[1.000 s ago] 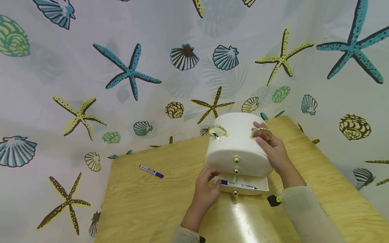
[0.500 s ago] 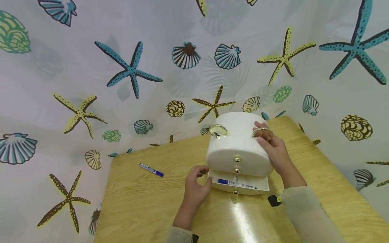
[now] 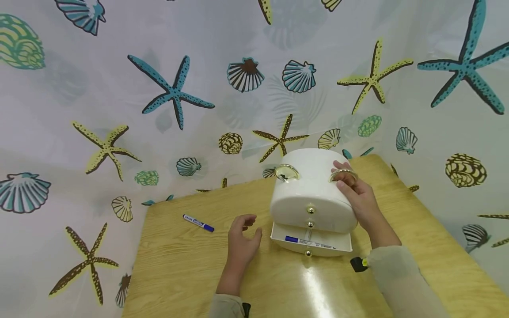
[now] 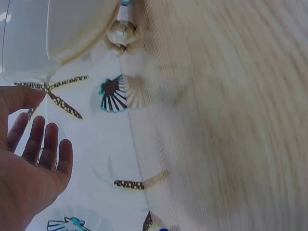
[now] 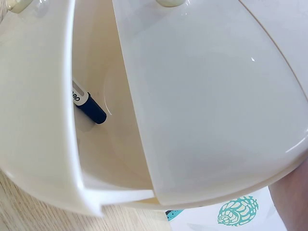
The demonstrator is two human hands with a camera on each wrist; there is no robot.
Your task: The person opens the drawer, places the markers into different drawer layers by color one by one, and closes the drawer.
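A glossy white drawer box (image 3: 310,190) with gold knobs and two gold ring handles stands on the table. Its bottom drawer (image 3: 286,245) is pulled out. Inside lies a white marker (image 3: 314,243) with a blue cap; one dark blue end of the marker (image 5: 91,108) shows in the right wrist view. My right hand (image 3: 359,194) holds the box's right side at the gold handle (image 3: 344,171), fingers partly hidden behind it. Left of the drawer, my left hand (image 3: 241,240) is apart from the box, fingers loosely bent and holding nothing.
A second white marker (image 3: 198,223) with a blue cap lies on the wooden table (image 3: 191,265), to the left. Behind the table hangs a white curtain (image 3: 207,39) printed with shells and starfish. A small black object (image 3: 359,264) shows by the right sleeve.
My left hand has let go of the drawer's left edge and moved left, away from it. My right hand stays on the box. The drawer remains pulled out with the marker inside.
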